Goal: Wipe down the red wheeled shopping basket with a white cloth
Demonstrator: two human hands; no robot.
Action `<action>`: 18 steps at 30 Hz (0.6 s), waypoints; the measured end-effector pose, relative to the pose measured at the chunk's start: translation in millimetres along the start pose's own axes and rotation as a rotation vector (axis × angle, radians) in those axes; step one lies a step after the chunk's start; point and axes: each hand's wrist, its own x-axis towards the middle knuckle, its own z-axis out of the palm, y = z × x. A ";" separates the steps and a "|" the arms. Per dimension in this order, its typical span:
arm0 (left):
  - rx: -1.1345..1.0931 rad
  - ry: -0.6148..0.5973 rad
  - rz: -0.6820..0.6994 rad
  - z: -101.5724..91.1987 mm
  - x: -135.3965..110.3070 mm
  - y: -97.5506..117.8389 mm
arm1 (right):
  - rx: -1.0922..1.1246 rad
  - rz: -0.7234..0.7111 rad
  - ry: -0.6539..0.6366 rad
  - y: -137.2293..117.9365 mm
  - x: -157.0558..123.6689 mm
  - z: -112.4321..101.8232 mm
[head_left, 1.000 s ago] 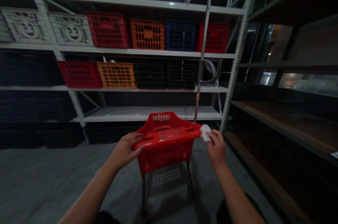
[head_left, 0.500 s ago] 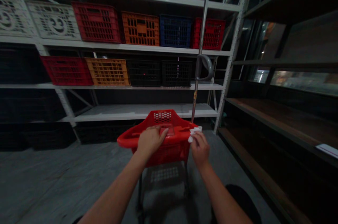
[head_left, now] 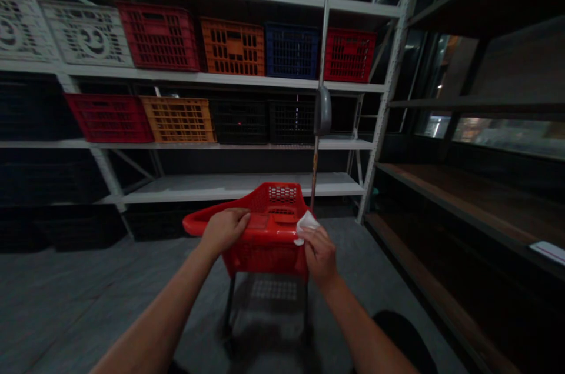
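Note:
A small red plastic shopping cart [head_left: 265, 259] on dark legs stands on the floor in front of me. My left hand [head_left: 226, 230] lies over the left part of its handle, with the fingers curled over the far side and partly hidden. At the handle's right end, my right hand [head_left: 318, 251] pinches a crumpled white wipe [head_left: 306, 222] against the red plastic. A metal pole [head_left: 325, 27] with a grey loop-shaped piece [head_left: 323, 110] rises at the right side of the cart.
A white metal rack [head_left: 247, 186] spans the back, bearing crates such as an orange crate [head_left: 233, 46], a blue crate [head_left: 291, 50] and a yellow crate [head_left: 177, 119]. Wooden shelving [head_left: 445, 191] runs along the right. Grey concrete floor [head_left: 88, 303] shows at left.
The cart has swivelled, and its pole has shifted left and turned. My left hand has slid left with the handle. My right hand has moved left with the wipe.

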 end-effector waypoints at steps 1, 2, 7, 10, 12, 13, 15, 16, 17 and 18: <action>-0.017 -0.008 0.020 -0.4 0.5 -6.4 | 0.011 0.021 -0.001 1.8 4.7 -0.6; -0.034 -0.014 0.039 -0.7 1.1 -12.1 | 0.024 0.066 -0.003 6.9 9.8 -1.5; -0.103 -0.034 0.092 0.0 4.0 -32.1 | 0.288 0.451 -0.020 47.1 25.6 0.7; -0.119 -0.044 0.097 0.9 5.1 -39.5 | 0.366 0.491 0.025 40.2 19.1 6.6; -0.129 -0.046 0.095 1.0 5.6 -43.5 | 0.341 0.432 0.059 19.1 10.0 9.4; -0.134 -0.049 0.093 1.1 5.8 -45.5 | 0.334 0.388 0.057 7.0 5.4 10.1; -0.139 -0.054 0.091 1.5 6.7 -49.9 | 0.337 0.294 0.029 -13.5 -2.0 10.4; -0.139 -0.058 0.095 1.8 7.2 -52.1 | 0.343 0.259 0.011 -19.8 -4.0 10.5; -0.134 -0.063 0.105 2.0 7.8 -54.3 | 0.345 0.239 -0.004 -22.7 -4.9 10.8; -0.119 -0.058 0.114 2.2 8.3 -56.2 | 0.342 0.239 -0.008 -22.5 -4.7 11.7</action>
